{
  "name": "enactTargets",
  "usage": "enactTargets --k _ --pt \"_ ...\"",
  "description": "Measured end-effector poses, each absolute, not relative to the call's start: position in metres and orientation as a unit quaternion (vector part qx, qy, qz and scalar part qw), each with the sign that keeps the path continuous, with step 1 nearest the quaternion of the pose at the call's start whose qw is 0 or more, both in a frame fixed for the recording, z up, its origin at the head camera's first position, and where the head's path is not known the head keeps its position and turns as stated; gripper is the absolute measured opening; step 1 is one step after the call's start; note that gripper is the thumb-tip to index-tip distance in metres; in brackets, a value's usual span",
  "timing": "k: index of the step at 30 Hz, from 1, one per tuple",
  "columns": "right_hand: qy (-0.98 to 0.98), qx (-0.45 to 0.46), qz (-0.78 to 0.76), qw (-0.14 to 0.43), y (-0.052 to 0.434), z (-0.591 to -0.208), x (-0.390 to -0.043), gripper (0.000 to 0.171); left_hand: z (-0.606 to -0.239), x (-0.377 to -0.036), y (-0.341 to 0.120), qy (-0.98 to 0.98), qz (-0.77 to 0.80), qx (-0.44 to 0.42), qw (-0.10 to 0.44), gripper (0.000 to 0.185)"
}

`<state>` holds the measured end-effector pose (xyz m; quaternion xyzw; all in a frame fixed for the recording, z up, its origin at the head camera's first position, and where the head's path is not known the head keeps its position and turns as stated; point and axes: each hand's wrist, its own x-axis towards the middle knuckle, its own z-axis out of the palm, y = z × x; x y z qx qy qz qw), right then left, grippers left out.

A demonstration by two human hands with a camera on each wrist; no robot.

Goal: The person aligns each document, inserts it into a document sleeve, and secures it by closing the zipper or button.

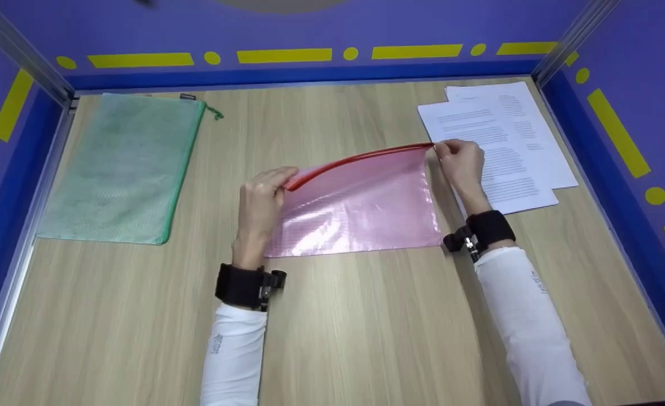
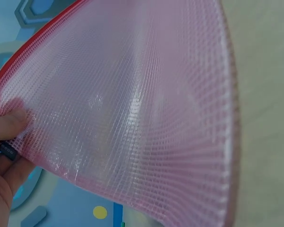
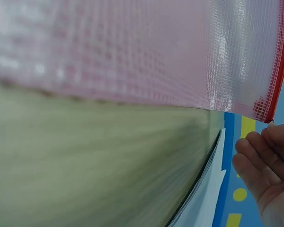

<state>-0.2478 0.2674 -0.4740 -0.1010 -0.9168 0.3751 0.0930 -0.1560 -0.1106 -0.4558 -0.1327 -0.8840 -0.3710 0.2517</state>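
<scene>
A pink translucent zipper pouch (image 1: 360,208) of gridded plastic is held up by its top edge, its lower edge close over the table. Along that top edge runs a red zipper (image 1: 360,158), bowed slightly. My left hand (image 1: 261,206) pinches the pouch's upper left corner, thumb on the near face in the left wrist view, beside a small dark tag (image 2: 8,150). At the upper right corner, my right hand (image 1: 463,163) pinches the zipper's end between thumb and index finger; its other fingers are loosely curled in the right wrist view.
A green zipper pouch (image 1: 120,169) lies flat at the table's left, its pull cord toward the back. Two overlapping stacks of printed paper (image 1: 490,152) lie at the back right, partly under my right hand in the head view. Purple-blue walls (image 1: 287,34) enclose the table.
</scene>
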Motion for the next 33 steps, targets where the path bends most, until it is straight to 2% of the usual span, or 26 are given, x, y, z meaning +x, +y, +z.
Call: enactTargets --k 7,13,24,26,33 --pt "-0.933 -0.034 0.339 0.113 0.273 -0.473 -0.244 0.03 -0.456 -0.156 -0.106 -0.879 -0.376 -0.124 0.264 0.034" --pt "-0.932 0.093 0.322 0.136 0.253 -0.458 -0.241 0.036 -0.455 -0.156 -0.107 -0.879 -0.37 -0.123 0.275 0.033" --pt "-0.903 0.322 0.23 0.167 0.205 -0.448 -0.245 0.034 -0.455 -0.155 -0.106 -0.876 -0.367 -0.125 0.288 0.038" --pt "-0.899 0.345 0.214 0.162 0.2 -0.447 -0.247 0.034 -0.456 -0.155 -0.106 -0.875 -0.366 -0.125 0.29 0.039" --pt "-0.905 0.363 0.203 0.086 0.184 -0.442 -0.253 0.036 -0.456 -0.156 -0.107 -0.866 -0.387 -0.122 0.293 0.035"
